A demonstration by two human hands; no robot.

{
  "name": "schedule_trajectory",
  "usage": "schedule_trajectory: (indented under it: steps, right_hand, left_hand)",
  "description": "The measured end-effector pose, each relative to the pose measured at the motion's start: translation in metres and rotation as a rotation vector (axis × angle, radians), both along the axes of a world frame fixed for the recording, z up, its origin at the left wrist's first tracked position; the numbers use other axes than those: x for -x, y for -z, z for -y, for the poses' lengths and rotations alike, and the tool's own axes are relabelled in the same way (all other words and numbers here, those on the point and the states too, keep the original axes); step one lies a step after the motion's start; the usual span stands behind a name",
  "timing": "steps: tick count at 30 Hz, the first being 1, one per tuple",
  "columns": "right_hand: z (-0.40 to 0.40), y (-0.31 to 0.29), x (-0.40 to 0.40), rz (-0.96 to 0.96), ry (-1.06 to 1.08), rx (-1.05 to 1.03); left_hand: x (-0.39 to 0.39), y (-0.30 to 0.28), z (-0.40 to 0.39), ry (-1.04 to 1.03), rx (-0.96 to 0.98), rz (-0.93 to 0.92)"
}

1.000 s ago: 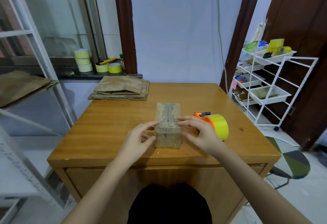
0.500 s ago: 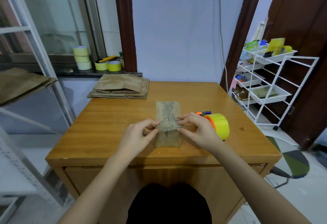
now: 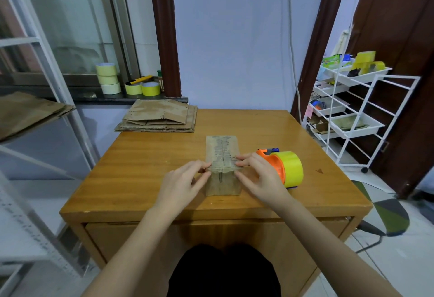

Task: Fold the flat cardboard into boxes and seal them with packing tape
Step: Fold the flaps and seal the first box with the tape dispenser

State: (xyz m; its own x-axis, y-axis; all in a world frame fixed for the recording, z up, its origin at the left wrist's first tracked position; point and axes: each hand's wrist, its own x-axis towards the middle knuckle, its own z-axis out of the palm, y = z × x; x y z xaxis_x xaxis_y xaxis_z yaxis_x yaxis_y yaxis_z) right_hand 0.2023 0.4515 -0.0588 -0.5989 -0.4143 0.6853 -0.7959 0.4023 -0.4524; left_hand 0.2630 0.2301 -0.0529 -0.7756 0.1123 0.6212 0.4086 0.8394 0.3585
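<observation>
The small cardboard box (image 3: 223, 167) sits near the middle of the bench (image 3: 141, 167), taped along its top seam. My left hand (image 3: 180, 185) pinches the tape at the box's left top edge, my right hand (image 3: 260, 179) pinches the right edge. The tape dispenser (image 3: 285, 167) sits just right of my right grip, and 1 stack of flat cardboard (image 3: 159, 118) lies at the far left corner.

A wooden table (image 3: 145, 170) with a glossy orange-brown top carries three things. A small taped cardboard box (image 3: 223, 174) stands near the middle of its front half. Just right of the box lies a tape dispenser (image 3: 285, 167), orange with a yellow roll. Beyond the box, at the far left corner, sits a stack of flat cardboard (image 3: 159, 118).
</observation>
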Motion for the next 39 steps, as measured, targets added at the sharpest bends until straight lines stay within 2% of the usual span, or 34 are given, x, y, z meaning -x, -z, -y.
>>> schedule_trajectory:
  steps: [4,9,12,15,17,20,23,26,29,33,36,39]
  right_hand:
    - [0.000,0.014,-0.001,-0.015,-0.009,-0.009]
    - [0.003,0.006,-0.001,0.023,0.020,0.044]
    - [0.004,0.008,0.001,-0.022,0.057,-0.011]
    - [0.002,0.018,-0.002,-0.059,0.045,-0.120]
    - [-0.001,0.018,-0.005,-0.026,0.019,-0.117]
    - [-0.002,-0.002,-0.007,0.135,0.008,0.000]
    - [0.005,-0.027,-0.002,0.263,0.071,0.002]
    - [0.009,-0.034,0.005,0.183,0.136,-0.129]
    - [0.004,-0.028,0.006,0.108,0.111,-0.158]
    - [0.002,-0.013,0.007,-0.118,0.091,-0.187]
    - [0.007,0.001,0.008,-0.257,0.112,-0.193]
    - [0.007,0.015,0.007,-0.282,0.130,-0.170]
  left_hand:
    - [-0.001,0.013,0.002,0.003,0.069,0.030]
    - [0.001,0.008,-0.003,-0.038,0.006,0.009]
    - [0.004,0.010,-0.007,-0.055,-0.018,-0.014]
    - [0.002,0.017,-0.005,-0.039,0.023,0.056]
    - [-0.001,0.020,-0.001,-0.031,0.041,0.102]
    - [-0.006,0.006,-0.002,-0.047,-0.068,0.113]
    - [0.000,-0.017,-0.013,-0.151,-0.071,0.129]
    - [0.009,-0.026,-0.020,-0.216,0.066,0.123]
    - [0.013,-0.022,-0.016,-0.187,0.100,0.109]
    - [0.013,-0.011,-0.013,-0.121,0.155,-0.066]
    - [0.014,0.002,-0.016,-0.163,0.246,-0.206]
    - [0.019,0.015,-0.022,-0.214,0.309,-0.290]
